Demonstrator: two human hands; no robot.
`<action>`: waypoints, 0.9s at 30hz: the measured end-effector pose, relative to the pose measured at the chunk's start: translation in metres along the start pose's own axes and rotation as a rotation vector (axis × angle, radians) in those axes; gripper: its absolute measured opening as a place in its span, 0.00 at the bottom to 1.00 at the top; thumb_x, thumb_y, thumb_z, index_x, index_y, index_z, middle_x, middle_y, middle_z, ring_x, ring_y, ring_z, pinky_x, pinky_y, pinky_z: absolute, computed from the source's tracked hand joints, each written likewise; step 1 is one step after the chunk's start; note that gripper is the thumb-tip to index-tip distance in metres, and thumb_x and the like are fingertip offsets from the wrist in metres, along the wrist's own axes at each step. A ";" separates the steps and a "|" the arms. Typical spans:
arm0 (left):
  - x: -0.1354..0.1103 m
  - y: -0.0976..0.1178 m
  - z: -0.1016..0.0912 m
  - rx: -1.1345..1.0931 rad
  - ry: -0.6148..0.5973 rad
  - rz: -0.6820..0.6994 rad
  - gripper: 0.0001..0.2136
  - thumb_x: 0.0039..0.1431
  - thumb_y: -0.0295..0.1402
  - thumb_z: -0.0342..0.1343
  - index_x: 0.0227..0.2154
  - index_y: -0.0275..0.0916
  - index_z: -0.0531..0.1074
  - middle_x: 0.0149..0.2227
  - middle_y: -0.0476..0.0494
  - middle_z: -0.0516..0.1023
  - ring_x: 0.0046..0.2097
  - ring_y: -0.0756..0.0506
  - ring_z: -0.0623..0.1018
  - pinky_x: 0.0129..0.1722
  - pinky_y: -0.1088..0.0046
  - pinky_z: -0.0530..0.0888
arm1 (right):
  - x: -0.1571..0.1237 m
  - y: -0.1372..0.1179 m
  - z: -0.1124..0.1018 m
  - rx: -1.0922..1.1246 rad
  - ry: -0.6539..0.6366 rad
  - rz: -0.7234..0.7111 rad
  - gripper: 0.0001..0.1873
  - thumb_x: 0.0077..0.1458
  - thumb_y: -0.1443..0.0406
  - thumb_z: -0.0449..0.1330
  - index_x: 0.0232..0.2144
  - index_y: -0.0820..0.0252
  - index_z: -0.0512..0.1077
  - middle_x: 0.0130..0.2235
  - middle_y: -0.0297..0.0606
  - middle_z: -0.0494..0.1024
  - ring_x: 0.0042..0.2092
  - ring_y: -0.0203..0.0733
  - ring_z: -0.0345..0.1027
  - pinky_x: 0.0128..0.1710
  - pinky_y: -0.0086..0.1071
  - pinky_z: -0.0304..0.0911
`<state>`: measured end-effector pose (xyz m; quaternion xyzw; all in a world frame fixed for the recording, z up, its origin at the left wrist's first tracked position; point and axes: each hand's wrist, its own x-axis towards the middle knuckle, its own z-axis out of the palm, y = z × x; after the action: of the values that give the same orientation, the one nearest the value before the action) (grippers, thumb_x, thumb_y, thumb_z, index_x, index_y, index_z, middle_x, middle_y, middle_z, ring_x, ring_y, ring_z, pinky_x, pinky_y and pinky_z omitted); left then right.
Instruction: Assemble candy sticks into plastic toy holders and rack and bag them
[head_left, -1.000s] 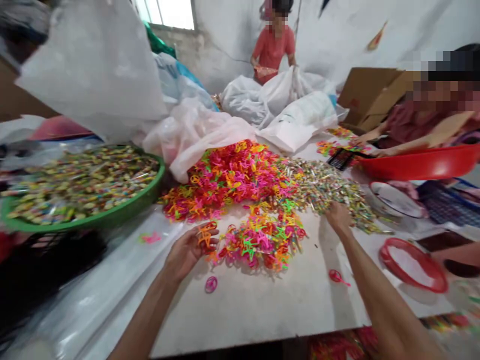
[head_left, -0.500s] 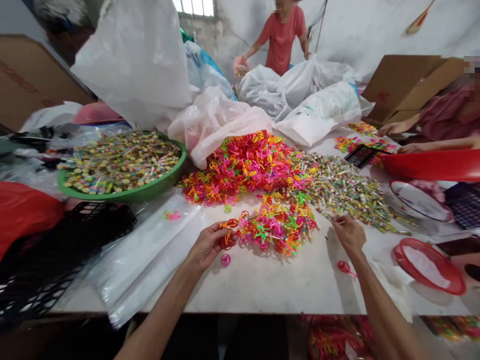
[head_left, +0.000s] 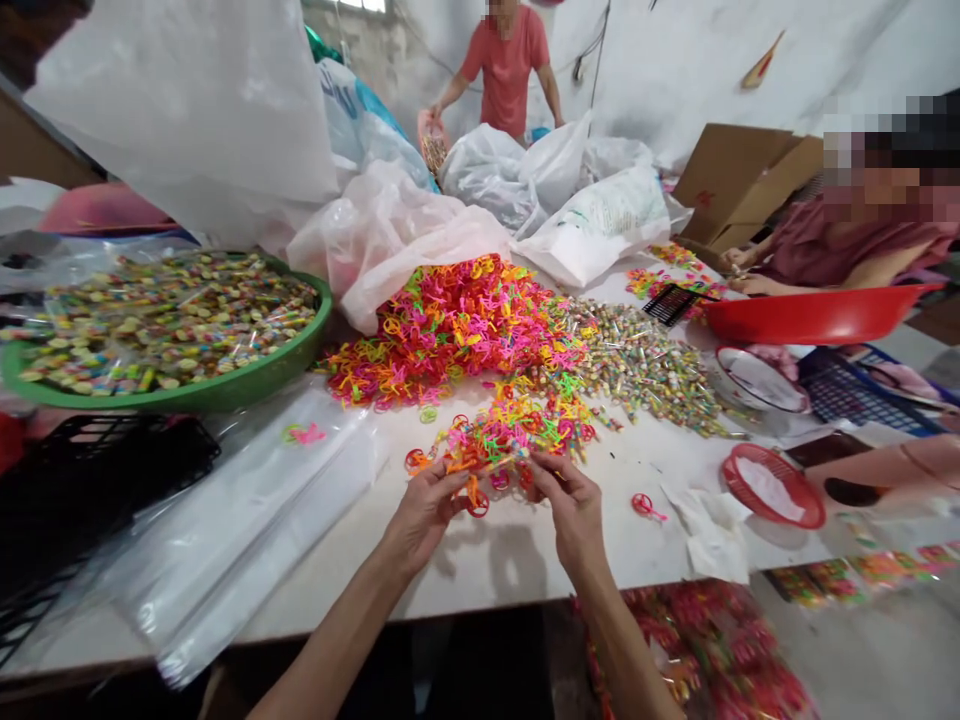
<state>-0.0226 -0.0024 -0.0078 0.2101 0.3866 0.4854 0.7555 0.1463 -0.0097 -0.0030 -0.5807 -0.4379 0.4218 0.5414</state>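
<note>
My left hand (head_left: 424,515) and my right hand (head_left: 566,505) meet at the front of a smaller heap of neon plastic ring toys (head_left: 517,430). Between them they hold a tangle of orange and pink plastic toys (head_left: 487,465), lifted slightly off the white table (head_left: 480,560). A larger heap of the same toys (head_left: 450,330) lies behind, beside a spread of cellophane-wrapped sweets (head_left: 645,365). A single red toy (head_left: 645,507) lies apart to the right of my right hand.
A green basin of wrapped sweets (head_left: 187,393) sits left, and a red basin (head_left: 810,315) right, beside a seated co-worker (head_left: 847,245). White sacks (head_left: 495,180), a cardboard box (head_left: 739,185), a black crate (head_left: 97,470) and a standing co-worker (head_left: 506,70) surround the table.
My hands have come together from their separate spots, and both now grip a tangle of toys. The head view has also swung slightly, and the standing co-worker has shifted.
</note>
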 end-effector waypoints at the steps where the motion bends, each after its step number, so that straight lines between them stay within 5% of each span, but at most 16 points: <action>1: -0.002 -0.001 0.003 0.019 -0.055 0.017 0.11 0.47 0.28 0.59 0.35 0.32 0.73 0.37 0.38 0.77 0.36 0.47 0.76 0.32 0.74 0.72 | -0.003 0.002 0.002 0.033 -0.035 0.032 0.10 0.46 0.60 0.61 0.32 0.59 0.75 0.21 0.31 0.69 0.23 0.34 0.61 0.24 0.29 0.61; 4: -0.005 -0.004 0.008 0.069 -0.157 0.024 0.10 0.47 0.29 0.59 0.34 0.33 0.74 0.36 0.38 0.77 0.34 0.47 0.76 0.31 0.74 0.71 | -0.012 0.006 0.007 0.009 -0.077 -0.001 0.10 0.47 0.61 0.61 0.33 0.57 0.75 0.26 0.34 0.72 0.24 0.36 0.63 0.24 0.31 0.62; 9: -0.010 -0.011 -0.001 -0.095 -0.150 -0.124 0.09 0.45 0.29 0.61 0.31 0.32 0.74 0.28 0.41 0.77 0.25 0.52 0.73 0.26 0.78 0.70 | -0.020 0.008 0.013 -0.216 -0.008 -0.315 0.10 0.49 0.63 0.59 0.36 0.51 0.76 0.36 0.40 0.74 0.39 0.44 0.67 0.41 0.38 0.63; 11: -0.014 -0.012 -0.004 -0.206 -0.154 -0.174 0.08 0.44 0.29 0.62 0.30 0.33 0.74 0.27 0.42 0.77 0.26 0.52 0.74 0.27 0.79 0.70 | -0.016 0.009 0.013 -0.153 0.022 -0.248 0.09 0.48 0.63 0.60 0.34 0.52 0.76 0.34 0.40 0.74 0.36 0.43 0.67 0.39 0.38 0.63; 14: -0.018 -0.010 -0.003 -0.249 -0.142 -0.120 0.08 0.45 0.29 0.62 0.31 0.34 0.73 0.28 0.43 0.77 0.27 0.51 0.75 0.28 0.78 0.71 | -0.012 0.009 0.011 0.161 0.027 0.046 0.09 0.45 0.62 0.63 0.32 0.57 0.75 0.28 0.36 0.73 0.25 0.36 0.63 0.27 0.33 0.61; 18: -0.015 -0.008 0.003 -0.196 -0.145 -0.068 0.07 0.49 0.30 0.59 0.31 0.33 0.72 0.29 0.43 0.76 0.27 0.51 0.74 0.28 0.77 0.71 | -0.020 0.007 0.012 0.445 -0.253 0.307 0.13 0.42 0.63 0.65 0.33 0.61 0.74 0.26 0.34 0.73 0.22 0.32 0.61 0.23 0.28 0.57; 21: -0.013 -0.012 0.006 -0.137 -0.180 -0.080 0.07 0.50 0.31 0.58 0.31 0.32 0.73 0.27 0.43 0.76 0.26 0.51 0.73 0.28 0.75 0.71 | -0.028 0.009 0.019 0.432 -0.363 0.339 0.11 0.42 0.63 0.65 0.30 0.61 0.73 0.24 0.33 0.72 0.22 0.31 0.60 0.22 0.26 0.55; 27: -0.020 -0.020 0.004 -0.057 -0.114 -0.062 0.08 0.48 0.32 0.60 0.31 0.34 0.73 0.28 0.45 0.75 0.28 0.51 0.73 0.29 0.76 0.69 | -0.032 0.018 0.032 0.337 -0.129 0.256 0.12 0.37 0.61 0.67 0.25 0.58 0.71 0.25 0.30 0.69 0.24 0.32 0.57 0.23 0.25 0.55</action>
<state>-0.0127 -0.0289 -0.0121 0.2035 0.3354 0.4601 0.7965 0.1083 -0.0331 -0.0221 -0.5046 -0.3179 0.5906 0.5437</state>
